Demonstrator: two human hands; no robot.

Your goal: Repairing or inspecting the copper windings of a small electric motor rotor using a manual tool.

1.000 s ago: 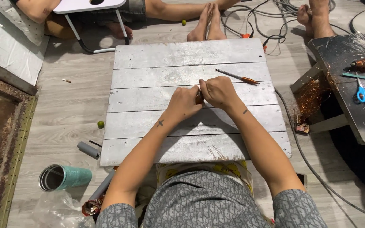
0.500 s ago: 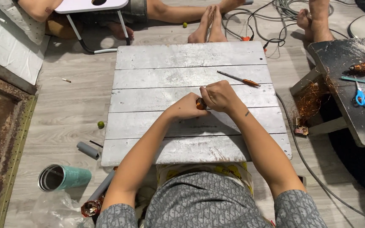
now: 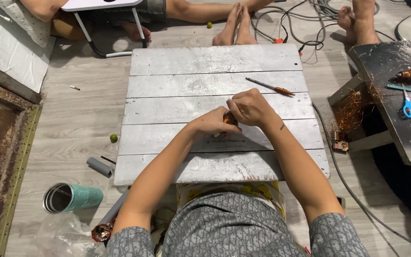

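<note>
Both my hands meet over the middle of a grey slatted board [image 3: 177, 64]. My left hand [image 3: 213, 124] and my right hand [image 3: 249, 107] are closed together around a small copper-coloured object [image 3: 229, 118], which looks like a coil of copper wire; most of it is hidden by the fingers. A thin screwdriver with an orange handle [image 3: 270, 86] lies on the board just beyond my right hand.
A teal tumbler [image 3: 71, 198] lies on the floor at left, near a grey tube [image 3: 99, 167] and a small green ball [image 3: 113, 138]. A dark low table [image 3: 396, 109] at right holds blue scissors [image 3: 409, 108] and tangled copper wire [image 3: 350, 110]. Other people's bare feet [image 3: 234, 26] and cables lie beyond the board.
My hands have shifted slightly toward me on the board while still working the copper piece between them. The screwdriver has not moved.
</note>
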